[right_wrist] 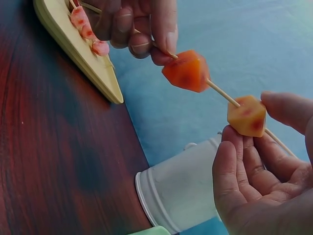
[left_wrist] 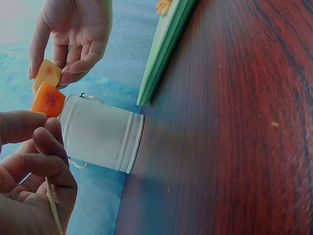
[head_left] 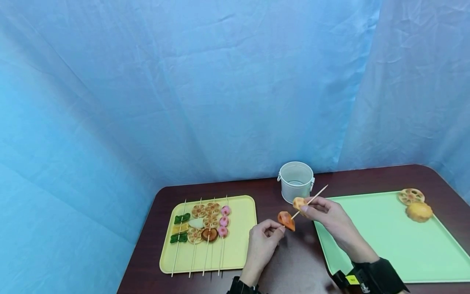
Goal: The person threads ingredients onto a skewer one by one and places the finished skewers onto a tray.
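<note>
My left hand (head_left: 263, 241) pinches a thin wooden skewer (right_wrist: 224, 93) just below an orange chunk (right_wrist: 188, 71) threaded on it; the skewer's lower end shows under the fingers in the left wrist view. Farther up the same skewer sits a pale yellow chunk (right_wrist: 246, 116) with reddish-brown patches. My right hand (head_left: 335, 222) grips this yellow chunk between thumb and fingers. Beyond it the skewer's bare tip sticks out, pointing up and right in the head view. A gap of bare stick separates the two chunks. Both hands are above the table, in front of a white bucket (head_left: 295, 181).
A yellow tray (head_left: 238, 245) on the left carries several finished-looking skewers with green pieces, lotus root slices, a mushroom and pink balls. At right, a green tray (head_left: 382, 245) holds a lotus root slice (head_left: 411, 196) and a yellow-brown piece (head_left: 419, 212). Blue cloth hangs behind the table.
</note>
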Demonstrator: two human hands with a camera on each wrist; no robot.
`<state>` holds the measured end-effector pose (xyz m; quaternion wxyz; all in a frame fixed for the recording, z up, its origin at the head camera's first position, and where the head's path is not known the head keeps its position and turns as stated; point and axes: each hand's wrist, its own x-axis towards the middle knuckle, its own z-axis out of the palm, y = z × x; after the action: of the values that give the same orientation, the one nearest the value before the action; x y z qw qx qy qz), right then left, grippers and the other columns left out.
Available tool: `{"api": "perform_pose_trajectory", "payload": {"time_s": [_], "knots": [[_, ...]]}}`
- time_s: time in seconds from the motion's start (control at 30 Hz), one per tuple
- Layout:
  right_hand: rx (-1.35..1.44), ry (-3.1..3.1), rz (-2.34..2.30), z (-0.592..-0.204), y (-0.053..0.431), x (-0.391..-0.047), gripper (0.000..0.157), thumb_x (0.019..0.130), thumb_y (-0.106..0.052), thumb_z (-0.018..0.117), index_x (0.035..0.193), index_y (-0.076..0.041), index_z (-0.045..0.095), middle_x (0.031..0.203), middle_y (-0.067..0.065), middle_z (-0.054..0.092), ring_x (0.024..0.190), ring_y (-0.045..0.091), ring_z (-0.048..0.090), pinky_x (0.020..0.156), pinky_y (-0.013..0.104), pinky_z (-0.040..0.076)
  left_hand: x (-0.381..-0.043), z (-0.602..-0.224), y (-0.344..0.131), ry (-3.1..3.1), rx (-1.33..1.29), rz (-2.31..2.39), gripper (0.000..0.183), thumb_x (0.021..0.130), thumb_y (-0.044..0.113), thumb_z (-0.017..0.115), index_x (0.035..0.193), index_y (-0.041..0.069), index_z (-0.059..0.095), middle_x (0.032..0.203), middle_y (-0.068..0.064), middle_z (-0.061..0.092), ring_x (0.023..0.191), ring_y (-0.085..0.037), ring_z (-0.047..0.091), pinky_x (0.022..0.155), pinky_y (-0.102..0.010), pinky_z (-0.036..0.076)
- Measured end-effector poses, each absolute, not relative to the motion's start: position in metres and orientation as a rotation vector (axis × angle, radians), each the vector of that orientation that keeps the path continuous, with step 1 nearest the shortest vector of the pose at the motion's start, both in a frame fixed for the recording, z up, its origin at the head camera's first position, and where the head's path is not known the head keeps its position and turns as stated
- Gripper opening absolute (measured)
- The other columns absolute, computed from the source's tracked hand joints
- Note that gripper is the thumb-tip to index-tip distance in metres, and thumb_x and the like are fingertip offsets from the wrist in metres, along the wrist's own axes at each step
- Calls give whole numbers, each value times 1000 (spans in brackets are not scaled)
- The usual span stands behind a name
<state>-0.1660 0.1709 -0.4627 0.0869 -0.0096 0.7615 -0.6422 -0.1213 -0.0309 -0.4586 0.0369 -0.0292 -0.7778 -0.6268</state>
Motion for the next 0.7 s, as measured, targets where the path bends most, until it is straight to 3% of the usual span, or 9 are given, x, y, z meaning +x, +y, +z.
{"api": "perform_pose_trajectory", "payload": {"time_s": [0.3,0.53,0.7], "knots": [[0,2238,-1887,-465,165,-166,55,87,-41,67,123,-1,60,115,10,64,101,16,63,90,43,47,-121,-456,-30,-2402,-64,-1930,7,83,2,68,80,-3,71,64,-17,64,49,-12,52,44,-14,37],[6,2191,-1888,-465,162,-166,54,86,-39,68,123,0,59,111,11,66,98,19,64,89,41,48,-133,-493,-34,-2454,-49,-1898,6,83,16,71,78,15,72,60,8,62,49,-2,52,44,-15,39],[37,2207,-1842,-465,161,-165,57,85,-43,68,124,-2,60,112,9,65,98,20,62,88,44,47,-133,-492,-34,-2457,-45,-1913,6,83,16,71,77,16,72,62,-4,66,49,-2,53,44,-16,40]]}}
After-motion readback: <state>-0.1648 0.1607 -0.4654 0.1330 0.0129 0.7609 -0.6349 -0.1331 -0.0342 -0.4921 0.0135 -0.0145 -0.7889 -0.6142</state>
